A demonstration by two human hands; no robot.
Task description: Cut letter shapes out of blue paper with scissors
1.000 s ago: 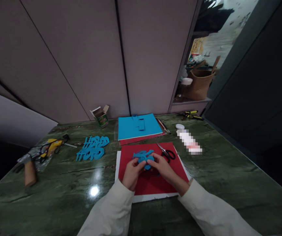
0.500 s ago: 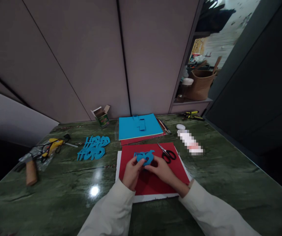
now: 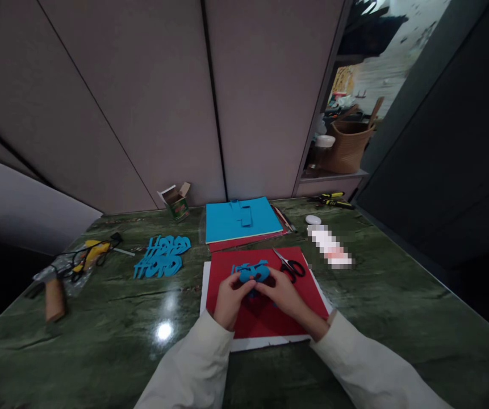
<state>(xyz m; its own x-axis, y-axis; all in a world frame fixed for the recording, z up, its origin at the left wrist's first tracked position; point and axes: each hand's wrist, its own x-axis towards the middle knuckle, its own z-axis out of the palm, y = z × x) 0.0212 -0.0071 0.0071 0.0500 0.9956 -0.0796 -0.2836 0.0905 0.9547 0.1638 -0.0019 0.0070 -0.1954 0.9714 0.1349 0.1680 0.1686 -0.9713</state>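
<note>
A blue paper cutout point(image 3: 254, 272) is held between my two hands, above a red sheet point(image 3: 253, 318). My left hand point(image 3: 229, 296) pinches its left side, thumb in front. On the other side, my right hand point(image 3: 281, 292) grips it with thumb and fingers closed. The fingers behind the paper are partly hidden. Black-handled scissors point(image 3: 292, 269) lie on the red sheet just beyond my right hand, blades pointing away to the left. Under the red sheet, white edges of another sheet point(image 3: 270, 342) show.
Left of the sheets lie blue cut-out paper letters point(image 3: 163, 264). Blue sheets point(image 3: 227, 224) with paper scraps lie behind, near a small open box point(image 3: 178, 203). A yellow glue gun point(image 3: 93, 250) and wooden handle point(image 3: 54, 298) are far left; pliers point(image 3: 333, 200) are back right.
The blue cutout has tilted and shifted slightly right in my fingers, showing its shape differently. Both hands keep nearly the same place. A small blue bit now shows below my right hand.
</note>
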